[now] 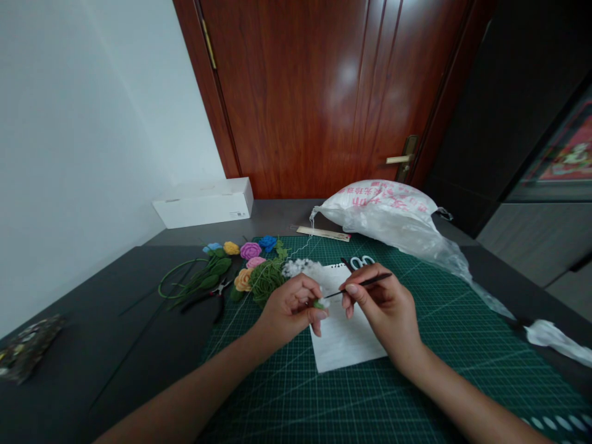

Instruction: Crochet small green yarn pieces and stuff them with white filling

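My left hand (292, 306) is closed in a pinch on a small green and white crochet piece (320, 303), held above a lined notepad (343, 327). My right hand (385, 305) grips a thin dark crochet hook (363, 285) whose tip points left into that piece. Both hands hover over a green cutting mat (416, 370). White yarn runs from the piece toward a fluffy white tuft (300, 267) by the notepad's top left corner.
Left of my hands lie several crocheted flowers (250, 250), green leaves and wire stems (203, 280), green yarn (267, 280) and small pliers (221, 288). Scissors (361, 261) rest beyond the notepad. A plastic bag (393, 213), a ruler (322, 233) and a white box (206, 202) sit behind.
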